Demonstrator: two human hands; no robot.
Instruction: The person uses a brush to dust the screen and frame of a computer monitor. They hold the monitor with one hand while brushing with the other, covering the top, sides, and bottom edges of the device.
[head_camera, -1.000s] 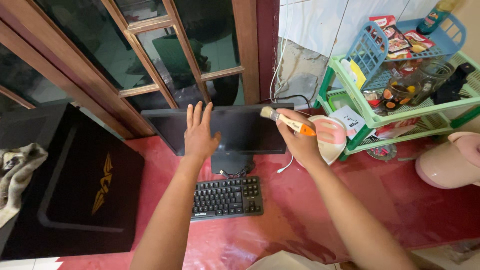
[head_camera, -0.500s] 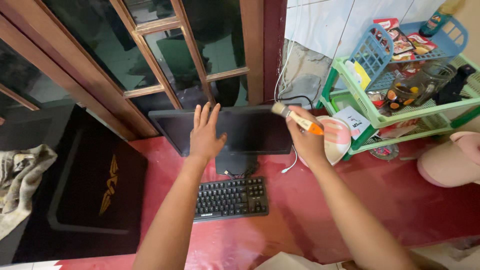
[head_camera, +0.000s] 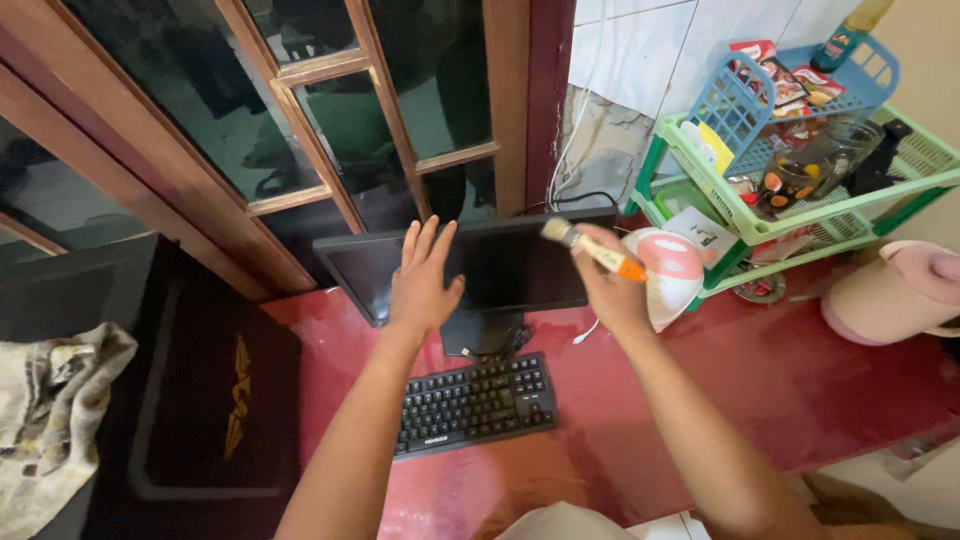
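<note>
left hand (head_camera: 422, 285) still flat, fingers spread, on monitor (head_camera: 520, 265), right hand (head_camera: 608, 290) still gripping brush (head_camera: 590, 248), bristles unmoved at monitor's top edge, keyboard (head_camera: 475, 402) below both hands

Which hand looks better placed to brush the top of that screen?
The right hand, probably: it holds the brush, whose bristles sit at the top edge of the monitor. The left hand lies flat and empty on the screen, seemingly steadying it.
</note>
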